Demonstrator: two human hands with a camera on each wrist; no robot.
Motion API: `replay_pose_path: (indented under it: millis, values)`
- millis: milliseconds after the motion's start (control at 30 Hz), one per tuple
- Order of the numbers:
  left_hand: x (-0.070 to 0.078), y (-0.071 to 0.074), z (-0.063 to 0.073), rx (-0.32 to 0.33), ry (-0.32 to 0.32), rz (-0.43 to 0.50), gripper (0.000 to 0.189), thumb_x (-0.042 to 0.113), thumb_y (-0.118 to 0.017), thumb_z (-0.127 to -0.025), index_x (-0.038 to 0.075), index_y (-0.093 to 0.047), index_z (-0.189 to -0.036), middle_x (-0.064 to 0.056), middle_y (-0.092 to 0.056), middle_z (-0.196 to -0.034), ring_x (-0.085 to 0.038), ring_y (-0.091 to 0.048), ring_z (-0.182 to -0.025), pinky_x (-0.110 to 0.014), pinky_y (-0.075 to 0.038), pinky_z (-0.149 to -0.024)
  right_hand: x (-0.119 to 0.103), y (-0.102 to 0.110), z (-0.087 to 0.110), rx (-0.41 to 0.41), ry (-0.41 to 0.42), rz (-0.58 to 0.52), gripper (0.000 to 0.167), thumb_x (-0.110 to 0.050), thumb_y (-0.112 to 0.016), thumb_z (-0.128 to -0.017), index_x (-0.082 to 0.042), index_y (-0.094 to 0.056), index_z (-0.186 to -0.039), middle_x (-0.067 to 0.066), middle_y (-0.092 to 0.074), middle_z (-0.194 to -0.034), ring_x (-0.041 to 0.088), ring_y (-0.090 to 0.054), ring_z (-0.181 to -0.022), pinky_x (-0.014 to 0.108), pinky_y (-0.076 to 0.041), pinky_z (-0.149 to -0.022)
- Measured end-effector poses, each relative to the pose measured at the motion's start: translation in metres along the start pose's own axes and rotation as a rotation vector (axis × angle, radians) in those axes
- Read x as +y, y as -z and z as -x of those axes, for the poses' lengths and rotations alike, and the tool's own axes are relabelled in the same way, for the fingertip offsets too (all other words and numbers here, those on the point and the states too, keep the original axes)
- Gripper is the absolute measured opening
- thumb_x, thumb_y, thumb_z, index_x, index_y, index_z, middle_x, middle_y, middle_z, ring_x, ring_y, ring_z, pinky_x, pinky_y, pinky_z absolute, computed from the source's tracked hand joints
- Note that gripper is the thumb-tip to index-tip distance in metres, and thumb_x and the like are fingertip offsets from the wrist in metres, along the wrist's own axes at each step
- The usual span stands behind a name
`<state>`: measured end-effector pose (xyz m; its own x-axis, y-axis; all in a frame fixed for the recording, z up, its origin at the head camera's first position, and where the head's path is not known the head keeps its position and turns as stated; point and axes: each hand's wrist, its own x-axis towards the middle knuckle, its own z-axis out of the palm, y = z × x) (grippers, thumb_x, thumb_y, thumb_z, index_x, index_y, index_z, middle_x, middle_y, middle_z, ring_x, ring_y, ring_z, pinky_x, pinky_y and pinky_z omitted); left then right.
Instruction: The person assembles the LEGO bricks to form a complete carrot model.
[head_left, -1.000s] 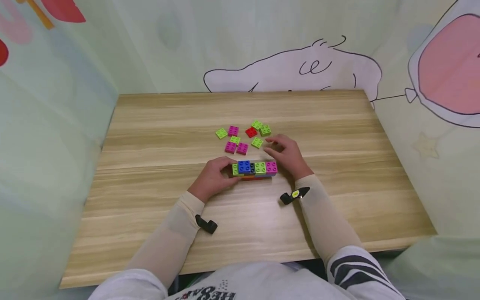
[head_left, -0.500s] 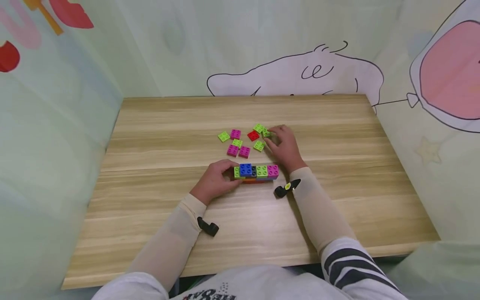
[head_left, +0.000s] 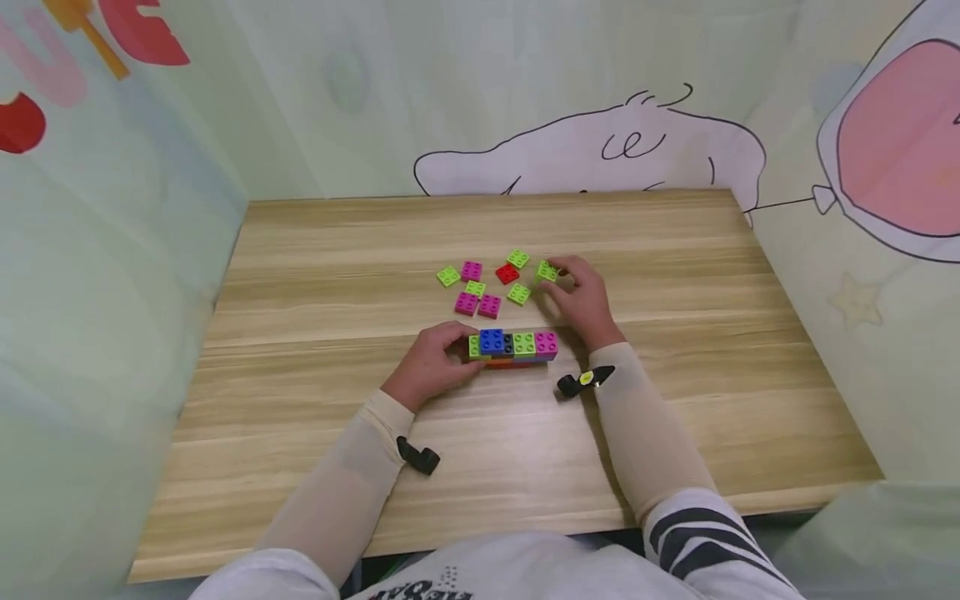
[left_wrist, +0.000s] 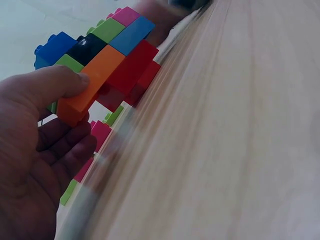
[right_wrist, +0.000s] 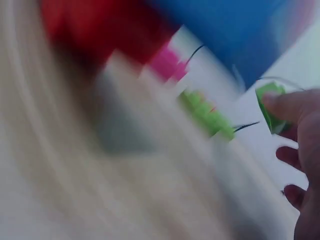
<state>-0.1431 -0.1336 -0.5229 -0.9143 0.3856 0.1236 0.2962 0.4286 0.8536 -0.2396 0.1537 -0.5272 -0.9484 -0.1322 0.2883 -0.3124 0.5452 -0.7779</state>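
Note:
My left hand (head_left: pixel 431 364) grips the left end of a built block wall (head_left: pixel 522 343), its thumb on an orange block (left_wrist: pixel 92 80) in the left wrist view. Blue, black, green and pink blocks run along the wall's top, with orange, blue and red ones beneath. A single light green block (head_left: pixel 547 271) is pinched between thumb and fingers of my right hand (head_left: pixel 585 302), behind and to the right of the wall. In the right wrist view that green block (right_wrist: pixel 270 106) is off the table, and the nearby wall is blurred.
Beyond the wall lie several loose blocks: a red block (head_left: pixel 507 273), a pink block (head_left: pixel 472 271), and green ones such as the green block (head_left: pixel 518 294). They rest on a wooden table (head_left: pixel 337 267). A printed cloth (head_left: pixel 330 100) hangs behind it.
My right hand reached forward to the loose blocks, took hold of a green one and drew it right, away from the others. The left hand has stayed on the wall.

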Motion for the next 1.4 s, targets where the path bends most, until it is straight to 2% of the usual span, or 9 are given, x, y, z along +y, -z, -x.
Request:
replay_pose_path:
  millis: [100,200,300,400,533,667,833,1267,1400]
  values:
    - [0.001,-0.001,0.000,0.003,-0.004,-0.006,0.034,0.014,-0.087,-0.083,0.009,-0.074,-0.115,-0.002,-0.072,-0.108,-0.018,-0.066,-0.093,-0.037,-0.059,-0.085,-0.012,0.012,0.021,0.026,0.097,-0.115,0.034,-0.012,-0.081,-0.090,-0.007,-0.073,-0.123,0.010,-0.070,-0.114,0.026,-0.061,-0.110,0.046,-0.048,-0.092]
    - [0.002,-0.001,0.000,0.006,0.000,-0.010,0.034,0.015,-0.087,-0.083,0.009,-0.074,-0.115,-0.001,-0.072,-0.108,-0.017,-0.066,-0.093,-0.037,-0.059,-0.085,-0.030,0.020,0.042,-0.019,0.227,-0.150,0.034,-0.006,-0.084,-0.085,-0.006,-0.075,-0.118,0.010,-0.073,-0.111,0.026,-0.064,-0.107,0.048,-0.050,-0.094]
    - [0.002,0.001,0.000,0.004,-0.004,-0.002,0.035,0.014,-0.088,-0.083,0.010,-0.074,-0.116,-0.001,-0.072,-0.110,-0.017,-0.066,-0.096,-0.037,-0.059,-0.087,-0.046,0.022,0.058,-0.087,0.337,-0.114,0.037,-0.007,-0.088,-0.080,-0.006,-0.077,-0.115,0.010,-0.074,-0.110,0.027,-0.065,-0.106,0.047,-0.050,-0.096]
    - [0.001,0.002,-0.001,0.006,-0.016,0.007,0.036,0.014,-0.088,-0.083,0.010,-0.074,-0.116,-0.002,-0.072,-0.111,-0.017,-0.066,-0.097,-0.038,-0.058,-0.089,-0.058,0.018,0.064,-0.157,0.393,-0.008,0.038,-0.013,-0.091,-0.079,-0.008,-0.079,-0.115,0.008,-0.075,-0.109,0.026,-0.063,-0.107,0.044,-0.046,-0.095]
    - [-0.001,0.002,-0.002,0.006,-0.022,0.024,0.036,0.013,-0.088,-0.083,0.010,-0.075,-0.116,-0.002,-0.072,-0.111,-0.017,-0.067,-0.097,-0.038,-0.058,-0.089,-0.068,0.013,0.066,-0.232,0.393,0.121,0.038,-0.020,-0.090,-0.081,-0.010,-0.079,-0.116,0.005,-0.075,-0.111,0.024,-0.061,-0.109,0.045,-0.043,-0.094]
    - [-0.002,0.002,-0.002,-0.001,-0.025,0.035,0.035,0.013,-0.088,-0.083,0.010,-0.075,-0.115,0.000,-0.072,-0.109,-0.016,-0.066,-0.095,-0.037,-0.058,-0.088,-0.072,0.011,0.067,-0.254,0.384,0.154,0.037,-0.021,-0.090,-0.083,-0.012,-0.079,-0.117,0.004,-0.074,-0.111,0.023,-0.061,-0.110,0.046,-0.040,-0.093]
    - [-0.003,0.005,-0.002,0.006,-0.050,0.035,0.036,0.012,-0.088,-0.083,0.010,-0.075,-0.116,-0.001,-0.072,-0.110,-0.017,-0.066,-0.095,-0.038,-0.058,-0.088,-0.074,0.009,0.065,-0.261,0.395,0.157,0.036,-0.020,-0.089,-0.083,-0.013,-0.079,-0.117,0.002,-0.073,-0.111,0.022,-0.061,-0.111,0.044,-0.038,-0.092]
    - [-0.004,0.003,-0.002,0.015,-0.034,0.008,0.037,0.013,-0.089,-0.082,0.009,-0.076,-0.116,-0.002,-0.073,-0.110,-0.017,-0.067,-0.098,-0.039,-0.057,-0.090,-0.073,0.007,0.068,-0.245,0.386,0.149,0.036,-0.021,-0.089,-0.084,-0.013,-0.078,-0.116,0.003,-0.074,-0.112,0.022,-0.061,-0.111,0.044,-0.036,-0.091]
    - [-0.003,0.000,-0.001,0.012,-0.026,0.007,0.037,0.013,-0.089,-0.082,0.010,-0.076,-0.116,-0.001,-0.072,-0.110,-0.017,-0.066,-0.097,-0.037,-0.058,-0.090,-0.062,0.008,0.069,-0.242,0.341,0.056,0.034,-0.024,-0.085,-0.088,-0.013,-0.078,-0.119,0.002,-0.073,-0.117,0.022,-0.060,-0.114,0.046,-0.039,-0.098]
